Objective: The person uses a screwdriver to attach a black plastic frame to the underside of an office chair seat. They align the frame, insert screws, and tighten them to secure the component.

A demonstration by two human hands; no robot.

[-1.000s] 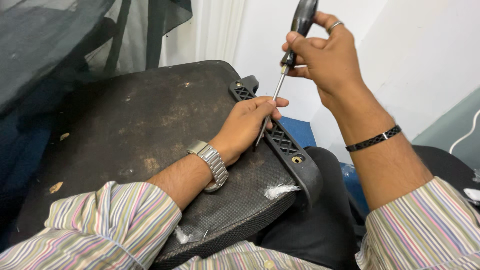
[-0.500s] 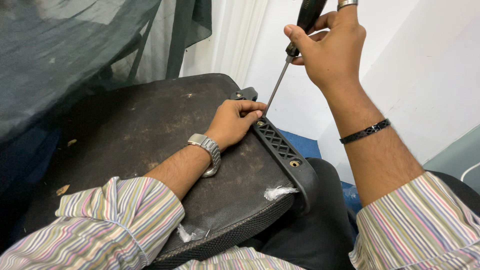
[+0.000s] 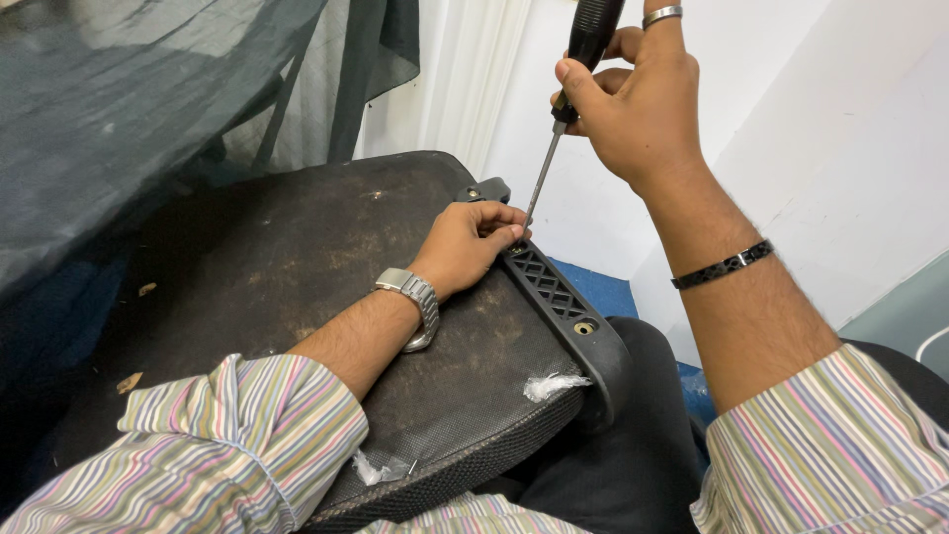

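Observation:
An upturned black chair seat rests across my lap, its dusty underside facing up. A black plastic bracket with a lattice pattern runs along its right edge. My right hand grips the black handle of a screwdriver held nearly upright, its tip down at the bracket's far end. My left hand lies on the seat with its fingers curled around the screwdriver tip, steadying it. A metal watch sits on my left wrist, a black bracelet on my right.
A brass-coloured screw hole shows near the bracket's near end. Torn white stuffing pokes from the seat edge. A dark mesh chair back stands at the left, a white wall at the right, blue floor below.
Both hands and the screwdriver have shifted toward the far end of the bracket, and my right hand has risen higher in view. The seat has stayed on my lap.

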